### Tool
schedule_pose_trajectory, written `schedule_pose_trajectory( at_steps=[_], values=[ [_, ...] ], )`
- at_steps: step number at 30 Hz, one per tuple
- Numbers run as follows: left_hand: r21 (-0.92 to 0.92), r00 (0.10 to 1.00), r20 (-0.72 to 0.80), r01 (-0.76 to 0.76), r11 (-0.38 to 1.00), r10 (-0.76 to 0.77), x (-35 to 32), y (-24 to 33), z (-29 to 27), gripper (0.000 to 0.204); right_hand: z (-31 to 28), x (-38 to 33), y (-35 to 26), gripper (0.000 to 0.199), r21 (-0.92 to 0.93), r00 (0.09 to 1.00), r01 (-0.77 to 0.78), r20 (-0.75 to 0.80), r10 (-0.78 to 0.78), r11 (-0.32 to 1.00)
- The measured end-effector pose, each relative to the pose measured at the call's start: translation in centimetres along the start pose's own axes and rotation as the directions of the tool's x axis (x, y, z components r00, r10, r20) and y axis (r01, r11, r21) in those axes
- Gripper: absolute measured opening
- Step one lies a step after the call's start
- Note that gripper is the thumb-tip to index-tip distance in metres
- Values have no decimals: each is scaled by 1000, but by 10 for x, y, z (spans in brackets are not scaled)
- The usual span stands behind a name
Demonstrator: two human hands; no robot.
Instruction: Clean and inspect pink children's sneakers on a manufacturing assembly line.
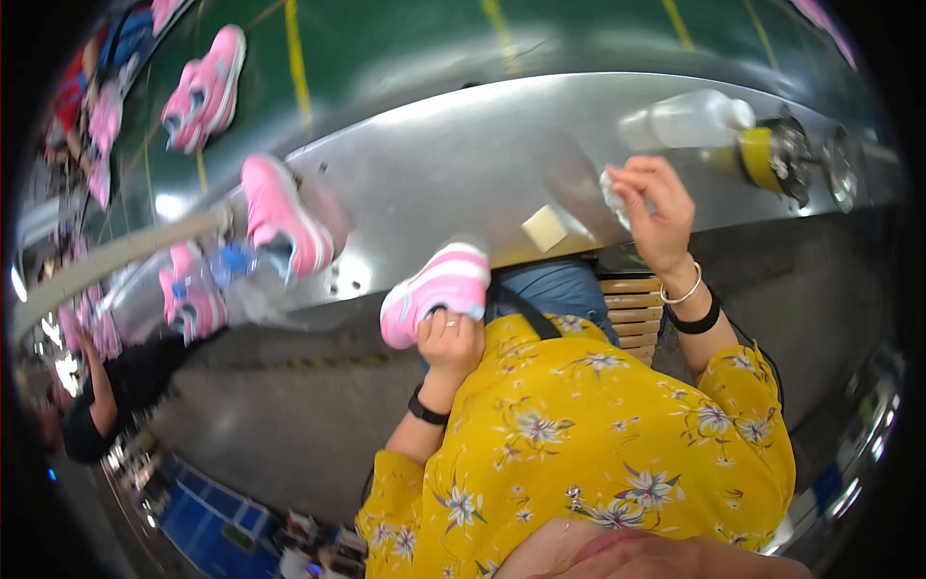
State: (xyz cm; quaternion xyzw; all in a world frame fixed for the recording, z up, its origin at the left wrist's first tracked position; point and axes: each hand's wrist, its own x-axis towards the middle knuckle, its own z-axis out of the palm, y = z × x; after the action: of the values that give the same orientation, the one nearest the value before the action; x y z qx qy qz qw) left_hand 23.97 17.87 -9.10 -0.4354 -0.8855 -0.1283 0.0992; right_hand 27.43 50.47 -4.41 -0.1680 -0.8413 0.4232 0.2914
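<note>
Shiny metal bench point(434, 145) spans the view, with a green surface point(405, 43) beyond at 12 o'clock. From the yellow shirt point(569, 415), between 10 and 11 o'clock, the left hand point(451, 343) clamps its fingers on a pink shoe point(444, 287) near its opening. At 1 o'clock, the right hand's point(658, 212) fingertips pinch a white wad point(613, 198), perhaps cloth. A cream block point(545, 230) lies at that hand's 9 o'clock.

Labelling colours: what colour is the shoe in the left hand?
The shoe is pink with white bands, clearest in head view.

The left hand point(451, 341) holds a pink-and-white shoe point(439, 291); the right hand point(661, 214) pinches a white wad point(612, 199)
</note>
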Motion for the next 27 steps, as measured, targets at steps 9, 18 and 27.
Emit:
schedule_pose_trajectory(
  at_steps=[9, 18, 27],
  values=[
    [45, 999, -40, 32, 998, -31, -4, -6, 4, 10, 113, -42, -36, 17, 259, 812, -199, 583, 11, 945],
    [77, 999, -44, 6, 997, -3, -10, -9, 5, 13, 138, -48, -38, 19, 281, 759, 55, 611, -223, 958],
    [36, 999, -33, -13, 999, 14, -15, -10, 8, 12, 175, -28, -52, 12, 299, 640, 104, 710, -294, 949]
  ],
)
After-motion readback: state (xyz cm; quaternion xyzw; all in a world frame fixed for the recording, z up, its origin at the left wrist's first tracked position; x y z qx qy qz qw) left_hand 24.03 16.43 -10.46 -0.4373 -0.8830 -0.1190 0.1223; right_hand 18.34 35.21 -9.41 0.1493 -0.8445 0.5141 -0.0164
